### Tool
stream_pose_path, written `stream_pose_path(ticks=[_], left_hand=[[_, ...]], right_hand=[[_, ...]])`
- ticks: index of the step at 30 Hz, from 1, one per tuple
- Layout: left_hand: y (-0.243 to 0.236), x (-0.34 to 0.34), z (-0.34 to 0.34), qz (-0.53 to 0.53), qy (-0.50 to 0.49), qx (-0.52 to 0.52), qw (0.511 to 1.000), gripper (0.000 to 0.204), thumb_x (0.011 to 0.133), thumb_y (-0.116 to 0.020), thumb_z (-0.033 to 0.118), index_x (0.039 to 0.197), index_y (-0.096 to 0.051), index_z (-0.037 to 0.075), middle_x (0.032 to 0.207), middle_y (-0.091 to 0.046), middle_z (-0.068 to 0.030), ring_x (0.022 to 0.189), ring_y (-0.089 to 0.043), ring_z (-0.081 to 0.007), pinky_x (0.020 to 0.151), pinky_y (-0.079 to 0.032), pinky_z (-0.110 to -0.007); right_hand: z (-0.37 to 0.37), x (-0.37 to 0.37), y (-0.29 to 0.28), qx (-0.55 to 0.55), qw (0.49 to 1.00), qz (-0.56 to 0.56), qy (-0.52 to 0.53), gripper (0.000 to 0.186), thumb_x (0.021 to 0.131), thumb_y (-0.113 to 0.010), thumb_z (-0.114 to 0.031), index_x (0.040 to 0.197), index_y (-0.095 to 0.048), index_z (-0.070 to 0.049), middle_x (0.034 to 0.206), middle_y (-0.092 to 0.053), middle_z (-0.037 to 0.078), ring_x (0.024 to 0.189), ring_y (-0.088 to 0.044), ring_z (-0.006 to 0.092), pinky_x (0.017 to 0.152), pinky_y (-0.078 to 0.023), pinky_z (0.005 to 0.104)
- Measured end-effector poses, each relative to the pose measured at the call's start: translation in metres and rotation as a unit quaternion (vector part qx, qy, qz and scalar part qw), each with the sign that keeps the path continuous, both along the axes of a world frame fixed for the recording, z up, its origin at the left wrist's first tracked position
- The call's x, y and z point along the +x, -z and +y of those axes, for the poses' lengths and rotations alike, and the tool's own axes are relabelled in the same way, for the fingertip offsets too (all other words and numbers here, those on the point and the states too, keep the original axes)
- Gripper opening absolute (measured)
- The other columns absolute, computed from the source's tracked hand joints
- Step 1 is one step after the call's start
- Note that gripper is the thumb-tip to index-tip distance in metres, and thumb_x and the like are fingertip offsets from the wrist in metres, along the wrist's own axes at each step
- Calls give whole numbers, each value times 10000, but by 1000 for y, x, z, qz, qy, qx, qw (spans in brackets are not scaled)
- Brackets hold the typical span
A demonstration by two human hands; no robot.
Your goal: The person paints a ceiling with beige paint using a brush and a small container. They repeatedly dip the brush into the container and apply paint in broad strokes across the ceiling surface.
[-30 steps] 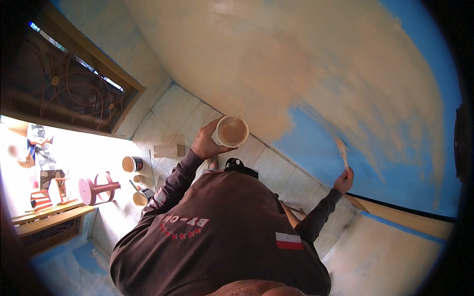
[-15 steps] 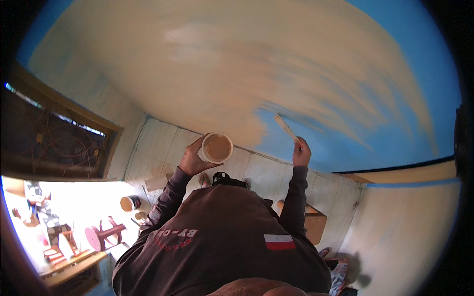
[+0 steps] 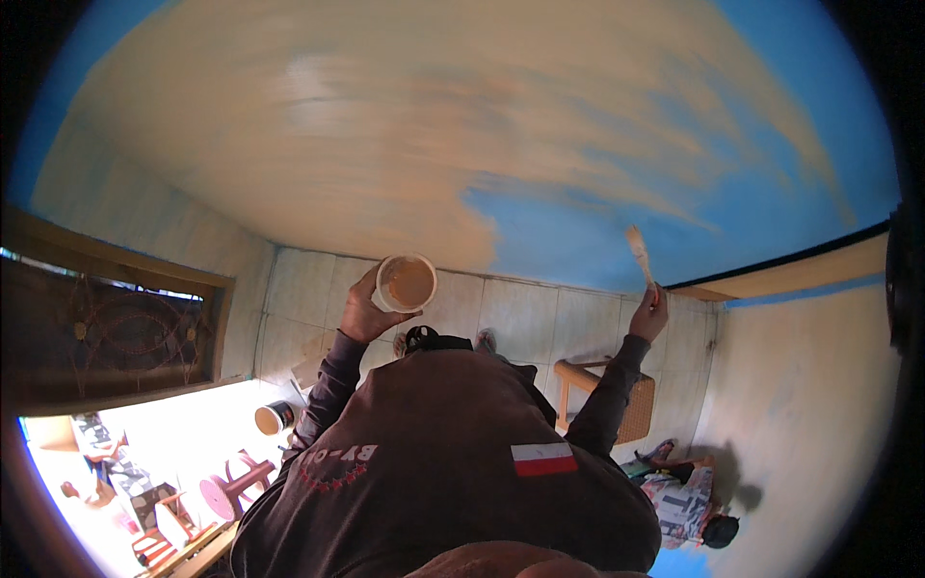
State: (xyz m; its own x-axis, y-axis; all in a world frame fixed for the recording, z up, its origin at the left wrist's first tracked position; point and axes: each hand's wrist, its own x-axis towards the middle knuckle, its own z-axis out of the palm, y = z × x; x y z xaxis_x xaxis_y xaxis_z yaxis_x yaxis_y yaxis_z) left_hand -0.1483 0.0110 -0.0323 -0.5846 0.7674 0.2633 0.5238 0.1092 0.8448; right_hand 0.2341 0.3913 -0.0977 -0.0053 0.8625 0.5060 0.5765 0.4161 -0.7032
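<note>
My left hand (image 3: 361,313) is wrapped round a pale round container (image 3: 390,265) of beige-brown paint (image 3: 412,284), held upright over the tiled floor. My right hand (image 3: 651,312) grips a flat paintbrush (image 3: 638,249), bristles upward and stained beige, in front of the painted wall (image 3: 549,231). I cannot tell whether the bristles touch it. The wall is streaky beige over blue, with bare blue low on the right and along the outer edges.
A rattan-seated wooden stool (image 3: 636,409) stands beside my right arm. A co-worker (image 3: 682,501) is low at the lower right. At the lower left are a paint bucket (image 3: 273,417), a pink stool (image 3: 224,497) and a bright doorway. A grilled window (image 3: 135,337) is at left.
My view has turned, bringing the wall more level and the co-worker further into sight. The brush first moved left, then back right and more upright. The paint container has shifted left in view.
</note>
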Motion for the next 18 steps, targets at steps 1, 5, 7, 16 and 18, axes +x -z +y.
stream_pose_path(ticks=[1, 5, 7, 16, 18], left_hand=[[-2, -1, 0, 13, 7, -8, 1000, 857, 594, -957, 272, 1303, -565, -5, 1230, -659, -159, 1146, -645, -262, 966, -525, -388], [-15, -4, 4, 6, 32, -68, 997, 892, 589, -960, 296, 1332, -552, 21, 1287, -633, -154, 1196, -617, -265, 1010, -502, -403], [-15, -8, 12, 15, 70, -28, 997, 880, 593, -957, 291, 1328, -556, 21, 1288, -633, -152, 1197, -616, -269, 1007, -503, -402], [-21, -1, 33, 29, 141, 3, 990, 890, 604, -950, 281, 1348, -536, 21, 1302, -625, -153, 1195, -614, -281, 1030, -489, -411], [5, 8, 38, 32, 145, 2, 989, 890, 609, -948, 284, 1351, -531, 22, 1297, -623, -156, 1189, -616, -285, 1021, -494, -410]], right_hand=[[-10, 2, 2, -25, 998, 53, -28, 260, 972, -615, -223, 1085, -702, -6, 817, -686, 64, 654, -560, 124, 577, -450, 271], [-63, -41, -38, -148, 964, 187, -121, 232, 952, -635, -182, 1078, -713, -3, 838, -684, 17, 638, -488, 41, 548, -370, 204], [-84, -62, -63, -203, 944, 206, -158, 219, 937, -632, -143, 1075, -704, 11, 880, -700, 47, 685, -545, 66, 608, -426, 223], [-172, -138, -170, -197, 876, 155, -412, 149, 919, -671, -125, 984, -694, 6, 836, -692, 34, 669, -579, 83, 592, -446, 237], [-167, -138, -142, -203, 878, 62, -429, 127, 909, -673, -113, 972, -686, -4, 857, -694, 45, 663, -584, 95, 577, -448, 259]])
